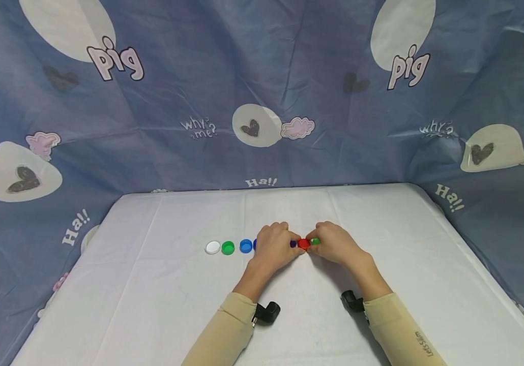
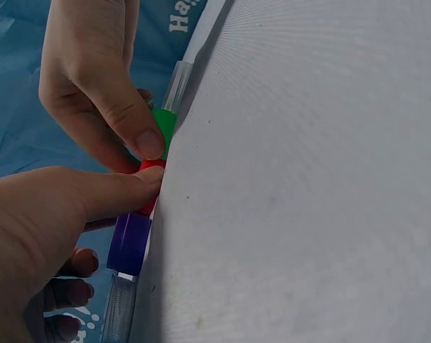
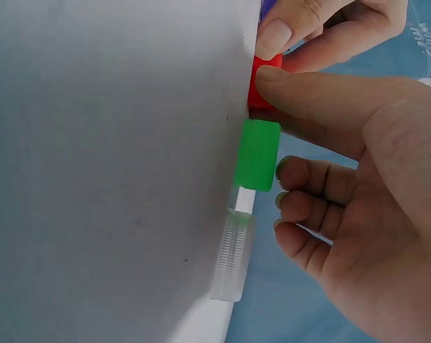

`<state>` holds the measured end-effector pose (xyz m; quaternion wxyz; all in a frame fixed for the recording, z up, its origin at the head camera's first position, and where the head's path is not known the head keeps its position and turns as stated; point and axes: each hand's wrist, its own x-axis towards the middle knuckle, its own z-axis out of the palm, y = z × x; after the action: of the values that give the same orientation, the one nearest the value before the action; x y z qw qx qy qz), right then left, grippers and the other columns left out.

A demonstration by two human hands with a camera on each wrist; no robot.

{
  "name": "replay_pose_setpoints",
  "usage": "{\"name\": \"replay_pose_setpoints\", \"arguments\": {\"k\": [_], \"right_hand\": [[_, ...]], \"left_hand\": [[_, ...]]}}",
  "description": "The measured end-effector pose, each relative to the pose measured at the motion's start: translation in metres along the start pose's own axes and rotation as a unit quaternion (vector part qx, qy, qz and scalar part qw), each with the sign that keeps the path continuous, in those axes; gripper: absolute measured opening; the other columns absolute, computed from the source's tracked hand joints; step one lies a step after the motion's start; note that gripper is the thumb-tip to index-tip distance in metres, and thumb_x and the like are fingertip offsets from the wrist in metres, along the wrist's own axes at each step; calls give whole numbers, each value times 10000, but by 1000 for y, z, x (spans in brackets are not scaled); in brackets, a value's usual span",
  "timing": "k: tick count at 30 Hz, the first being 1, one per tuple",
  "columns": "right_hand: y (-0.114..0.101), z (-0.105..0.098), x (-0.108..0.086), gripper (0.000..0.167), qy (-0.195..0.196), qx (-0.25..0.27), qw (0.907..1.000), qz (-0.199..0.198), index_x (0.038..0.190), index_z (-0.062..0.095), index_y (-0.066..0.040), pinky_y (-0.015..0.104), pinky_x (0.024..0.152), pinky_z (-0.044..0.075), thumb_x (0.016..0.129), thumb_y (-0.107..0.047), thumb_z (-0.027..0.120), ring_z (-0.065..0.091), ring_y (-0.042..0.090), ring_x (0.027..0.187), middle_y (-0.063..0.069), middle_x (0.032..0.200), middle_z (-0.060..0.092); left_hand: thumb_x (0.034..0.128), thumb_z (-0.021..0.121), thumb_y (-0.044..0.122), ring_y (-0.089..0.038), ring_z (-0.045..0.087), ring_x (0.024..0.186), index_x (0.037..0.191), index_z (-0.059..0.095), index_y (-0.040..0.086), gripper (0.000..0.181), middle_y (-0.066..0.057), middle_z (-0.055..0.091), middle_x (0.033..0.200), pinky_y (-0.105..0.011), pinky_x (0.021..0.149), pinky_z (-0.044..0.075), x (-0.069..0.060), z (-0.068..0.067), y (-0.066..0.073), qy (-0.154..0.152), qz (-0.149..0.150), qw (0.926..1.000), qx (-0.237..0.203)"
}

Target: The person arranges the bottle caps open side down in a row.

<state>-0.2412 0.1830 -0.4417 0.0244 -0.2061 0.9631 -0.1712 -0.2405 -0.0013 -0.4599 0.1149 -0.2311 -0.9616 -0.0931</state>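
A row of round plastic caps lies on the white cloth. Near its middle, my left hand (image 1: 273,246) and my right hand (image 1: 335,244) meet at a red cap (image 1: 304,244). Thumb and finger of each hand pinch it from either side, the two thumbs almost touching. Right of it stands a green cap (image 3: 258,155), followed by a clear ridged piece (image 3: 233,255). On the left side comes a purple cap (image 2: 129,244), with another clear ridged piece (image 2: 119,307) beyond. The left hand covers part of the row in the head view.
Farther left lie a white cap (image 1: 212,247), a green cap (image 1: 228,248) and a blue cap (image 1: 245,246). A blue printed cloth (image 1: 198,162) hangs behind the table (image 1: 152,305). Black wrist cameras jut out from both sleeves.
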Motion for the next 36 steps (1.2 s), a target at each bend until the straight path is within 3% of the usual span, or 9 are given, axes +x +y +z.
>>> {"name": "replay_pose_setpoints", "arguments": {"k": [4,12,22,36], "right_hand": [[-3,0,-1,220,51,-84,10000,13,1009,800,-135,379,778,498,809,-224,814,607,181,865,17,953,731],[-5,1,-3,232,66,-65,9999,37,1013,799,-130,319,688,439,802,-225,819,523,143,753,18,869,669],[-8,0,1,330,32,-41,9999,140,1097,771,-127,416,809,503,806,-277,805,611,208,912,45,1010,701],[-15,0,10,352,-141,275,9994,-126,1122,756,-118,315,710,425,810,-272,806,499,140,773,16,888,634]], "left_hand": [[804,747,565,-114,479,681,977,798,372,264,86,549,745,-264,610,335,-1,1,0,-7,0,10000,44],[812,736,573,-120,481,700,996,796,365,284,86,575,758,-273,637,331,-3,2,-1,-31,9,9999,105],[794,750,569,-127,532,748,1038,779,364,320,85,620,815,-295,679,378,-4,0,-5,-87,-83,9999,51],[757,770,604,-148,596,778,1129,751,368,442,55,686,874,-321,697,419,-8,-8,-16,-228,-237,9994,96]]}}
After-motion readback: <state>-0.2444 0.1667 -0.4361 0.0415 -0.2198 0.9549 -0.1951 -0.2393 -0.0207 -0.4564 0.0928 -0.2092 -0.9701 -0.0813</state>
